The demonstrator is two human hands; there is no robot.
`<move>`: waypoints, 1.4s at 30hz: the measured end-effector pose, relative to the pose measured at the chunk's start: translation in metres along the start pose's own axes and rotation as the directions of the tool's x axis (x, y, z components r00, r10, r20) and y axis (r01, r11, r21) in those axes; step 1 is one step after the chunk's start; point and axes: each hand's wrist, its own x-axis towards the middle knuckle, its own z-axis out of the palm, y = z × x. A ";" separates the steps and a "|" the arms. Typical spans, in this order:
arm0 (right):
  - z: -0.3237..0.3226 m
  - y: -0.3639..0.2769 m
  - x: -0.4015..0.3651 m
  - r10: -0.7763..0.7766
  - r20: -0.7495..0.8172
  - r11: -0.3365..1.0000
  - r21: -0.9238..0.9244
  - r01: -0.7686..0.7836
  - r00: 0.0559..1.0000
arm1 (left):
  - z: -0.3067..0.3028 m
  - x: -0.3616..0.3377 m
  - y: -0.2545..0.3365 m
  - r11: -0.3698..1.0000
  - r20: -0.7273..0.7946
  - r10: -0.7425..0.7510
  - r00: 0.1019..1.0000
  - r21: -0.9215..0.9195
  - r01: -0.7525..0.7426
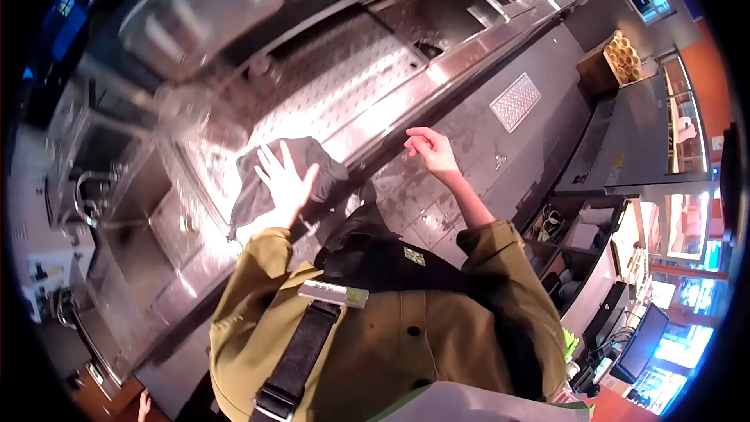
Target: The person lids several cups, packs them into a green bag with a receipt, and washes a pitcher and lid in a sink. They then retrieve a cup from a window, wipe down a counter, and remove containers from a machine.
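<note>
My left hand [287, 180] lies flat, fingers spread, on a crumpled dark cloth [324, 162] at the front of the steel counter [383, 121]. Part of the cloth is hidden beneath the palm, and its edge hangs over toward me. My right hand [434, 154] hovers above the floor, away from the counter. Its fingers are loosely bent, with nothing visible in them.
Left of the cloth is a steel sink [168, 227] with a curved tap [90, 187]. A perforated drain tray [336, 78] is set into the counter. Behind me to the right are a floor grate [516, 101], a cardboard box [598, 66] and open shelves [574, 242].
</note>
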 end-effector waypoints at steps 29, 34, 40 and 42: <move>-0.127 0.062 0.492 -0.224 0.572 0.311 -0.725 0.614 0.789 | 0.134 0.288 0.208 0.643 -0.042 -0.752 0.658 0.178 0.745; -0.165 0.100 0.425 -0.331 0.566 0.312 -0.689 0.654 0.755 | 0.133 0.294 0.210 0.614 -0.092 -0.768 0.634 0.179 0.769; -0.208 0.062 0.344 -0.201 0.541 0.467 -0.680 0.566 0.816 | 0.080 0.399 0.300 0.968 -0.658 -0.206 0.725 -0.247 0.051; -0.212 0.062 0.338 -0.090 0.557 0.463 -0.710 0.530 0.825 | 0.066 0.431 0.305 0.942 -0.697 -0.185 0.693 -0.327 -0.077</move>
